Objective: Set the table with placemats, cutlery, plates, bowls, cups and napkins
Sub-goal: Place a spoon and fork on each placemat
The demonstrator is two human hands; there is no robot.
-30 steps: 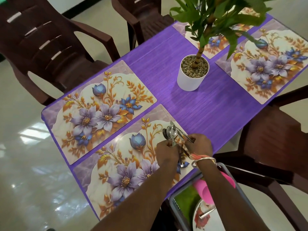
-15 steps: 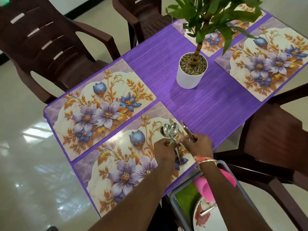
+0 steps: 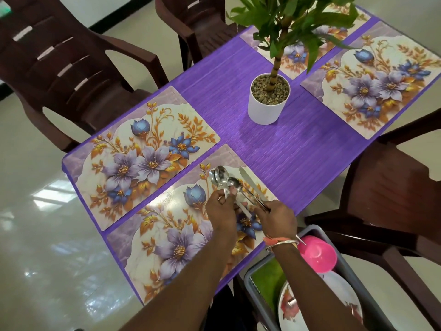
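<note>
Closest of all, well to the near side of the white pot and off the table's edge, a grey crate holds a flowered plate, a pink bowl and something green. Closer to the pot than the crate, both hands are over the nearest placemat, which lies on the purple table cover at the pot's near-left side. The left hand has its fingers curled round the handles of a bunch of spoons, whose bowls fan out on the side toward the pot. Just beside it, the right hand, with a bangle at the wrist, has its fingers closed on the handle of a knife. The blade points away from the person over the mat corner closest to the pot; whether it touches the mat cannot be told. Other handles may be in that grip, but they are too blurred to sort. A second placemat lies to the pot's left. A third placemat lies to the pot's right, and a fourth lies just beyond the pot, partly behind the plant's leaves. Brown chairs stand round the table: one far left of the pot, one to its near right, and one beyond it.
</note>
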